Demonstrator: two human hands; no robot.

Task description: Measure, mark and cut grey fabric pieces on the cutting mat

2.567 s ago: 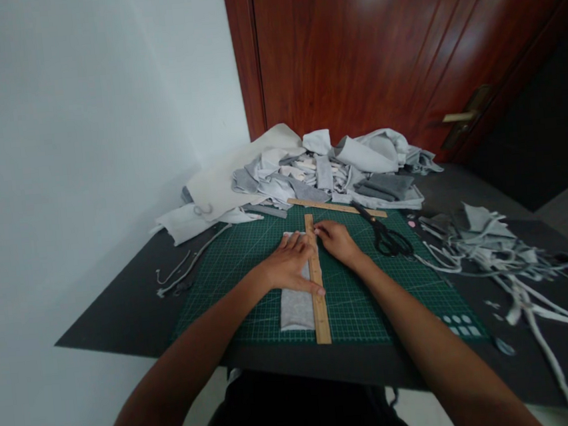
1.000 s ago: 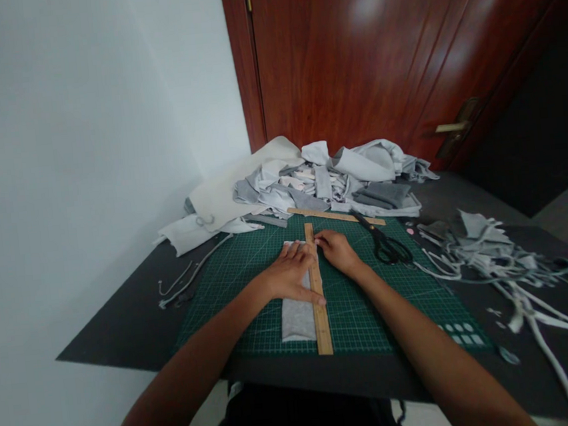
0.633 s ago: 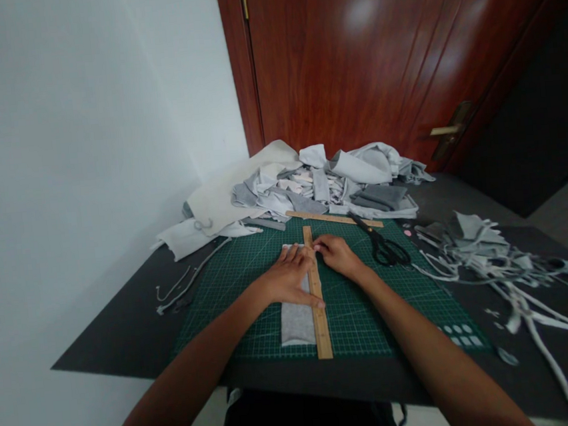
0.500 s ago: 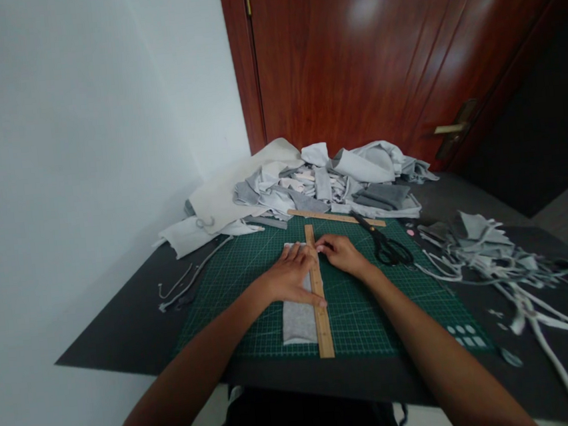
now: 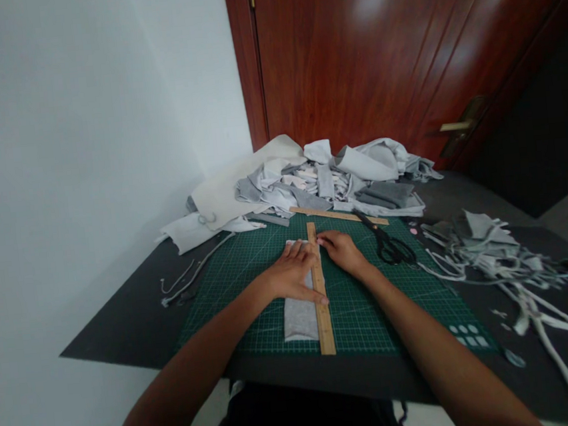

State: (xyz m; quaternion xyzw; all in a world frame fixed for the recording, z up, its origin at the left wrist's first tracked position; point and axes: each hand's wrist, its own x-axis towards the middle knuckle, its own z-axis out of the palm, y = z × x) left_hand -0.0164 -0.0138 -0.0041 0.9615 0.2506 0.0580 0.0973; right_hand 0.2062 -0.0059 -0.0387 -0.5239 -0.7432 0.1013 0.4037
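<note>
A folded piece of light grey fabric (image 5: 300, 320) lies lengthwise on a green cutting mat (image 5: 362, 319). Along its right side a wooden ruler (image 5: 325, 329) rests on top, with a narrow strip of the cloth showing beyond it. My left hand (image 5: 294, 272) is spread flat over fabric and ruler, its thumb reaching across the ruler. At the far right edge of the fabric, my right hand (image 5: 340, 249) is closed, fingertips pinching the cloth's edge beside the ruler. The exact grip is small and partly hidden.
Black scissors (image 5: 392, 248) lie on the mat to the right, near a second wooden ruler (image 5: 339, 214). Fabric scraps (image 5: 282, 190) are heaped at the back against the door (image 5: 350, 66). More scraps and strips (image 5: 493, 246) cover the right side. Cords (image 5: 197, 275) lie left.
The view has shifted slightly. Both hands, the ruler and the fabric keep nearly the same places; my right fingertips have moved only a little at the cloth's edge.
</note>
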